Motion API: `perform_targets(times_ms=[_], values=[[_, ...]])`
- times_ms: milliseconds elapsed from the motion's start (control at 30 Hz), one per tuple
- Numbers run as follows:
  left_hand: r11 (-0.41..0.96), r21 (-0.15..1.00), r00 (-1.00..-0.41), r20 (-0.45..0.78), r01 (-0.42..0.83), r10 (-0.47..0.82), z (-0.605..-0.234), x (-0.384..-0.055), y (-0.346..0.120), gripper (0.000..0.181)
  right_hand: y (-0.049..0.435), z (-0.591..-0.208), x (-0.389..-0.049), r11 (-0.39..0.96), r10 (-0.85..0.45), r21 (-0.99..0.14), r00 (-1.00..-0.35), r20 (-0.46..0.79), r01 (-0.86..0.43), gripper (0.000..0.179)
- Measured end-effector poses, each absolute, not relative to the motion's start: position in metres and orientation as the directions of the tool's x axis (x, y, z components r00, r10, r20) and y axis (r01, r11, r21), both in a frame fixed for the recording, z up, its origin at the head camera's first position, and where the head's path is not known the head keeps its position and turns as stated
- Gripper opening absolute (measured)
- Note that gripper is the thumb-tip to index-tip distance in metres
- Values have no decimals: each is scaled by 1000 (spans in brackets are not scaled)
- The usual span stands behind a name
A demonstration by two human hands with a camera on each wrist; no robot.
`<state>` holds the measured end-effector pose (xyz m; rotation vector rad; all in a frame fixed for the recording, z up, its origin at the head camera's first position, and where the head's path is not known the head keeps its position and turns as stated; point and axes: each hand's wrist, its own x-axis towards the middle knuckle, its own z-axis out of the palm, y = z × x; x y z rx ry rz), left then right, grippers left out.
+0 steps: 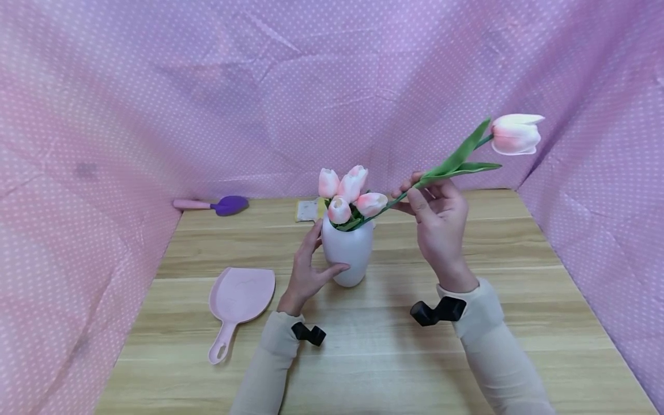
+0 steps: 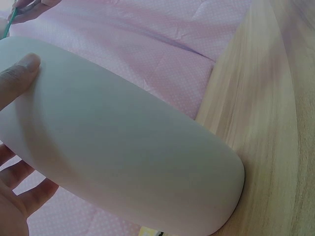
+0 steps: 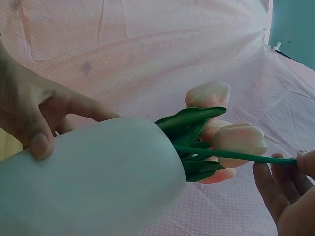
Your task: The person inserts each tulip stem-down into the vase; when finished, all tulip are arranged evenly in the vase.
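Observation:
A white vase (image 1: 349, 256) stands on the wooden table, holding several pink-and-white tulips (image 1: 349, 189) with green leaves. My left hand (image 1: 305, 274) grips its left side, thumb across the front and fingers round the back; in the left wrist view the thumb (image 2: 22, 73) lies on the smooth wall. To the right of the vase, my right hand (image 1: 441, 225) pinches the green stem of a single tulip (image 1: 516, 135). That tulip leans up to the right, and its lower stem (image 3: 231, 155) reaches into the vase mouth among the other flowers.
A pink dustpan (image 1: 242, 294) lies left of my left forearm. At the back left is a purple trowel-shaped tool (image 1: 230, 206) with a pink handle. A small yellow-and-white packet (image 1: 307, 211) lies behind the vase. Pink dotted cloth (image 1: 290, 104) hangs round the table.

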<state>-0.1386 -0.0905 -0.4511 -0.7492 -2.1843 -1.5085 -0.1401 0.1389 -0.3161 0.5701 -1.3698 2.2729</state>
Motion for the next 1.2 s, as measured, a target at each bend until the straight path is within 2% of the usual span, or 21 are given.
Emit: perform_targets(times_ms=[467, 767, 967, 1200], values=[[281, 729, -781, 589, 624, 207, -452, -139, -91, 107, 133, -330, -132, -275, 170, -752, -800, 576, -599, 17], [277, 723, -774, 598, 633, 208, -452, -139, -91, 108, 127, -339, -130, -210, 176, -716, -746, 642, -666, 19], [268, 725, -773, 600, 634, 207, -453, -138, -91, 107, 122, -344, -131, -205, 200, -699, -728, 656, -685, 18], [263, 730, -776, 596, 631, 208, -453, -139, -91, 108, 118, -348, -133, -224, 195, -705, -740, 644, -673, 17]])
